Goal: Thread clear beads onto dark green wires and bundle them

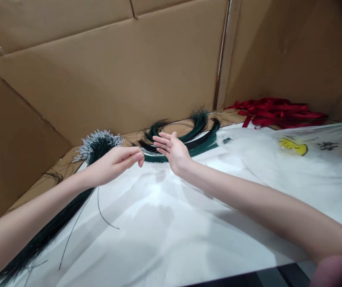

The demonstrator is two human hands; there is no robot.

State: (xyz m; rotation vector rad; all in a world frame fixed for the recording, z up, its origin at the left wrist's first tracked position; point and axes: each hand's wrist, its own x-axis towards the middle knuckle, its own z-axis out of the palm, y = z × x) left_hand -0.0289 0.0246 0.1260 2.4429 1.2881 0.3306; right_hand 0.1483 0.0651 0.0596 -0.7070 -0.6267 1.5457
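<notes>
My left hand (117,164) is closed, thumb against curled fingers; what it pinches, if anything, is too small to make out. Just to its right, my right hand (175,154) is open with fingers stretched and palm partly up. A fine dark line seems to cross its fingers. Behind my left hand and forearm lies a long bundle of dark green strands (60,223) with pale grey beaded tips (99,143). Loose dark strands (101,207) trail from it on the white sheet. Curved dark green strands (202,143) lie beyond both hands.
A white sheet (147,239) covers the work surface. Cardboard walls (129,75) enclose the back and sides. At the back right lies a heap of red ribbon (278,113), with a translucent plastic bag (323,171) bearing a yellow print in front. Stray dark strands (56,175) lie at the left edge.
</notes>
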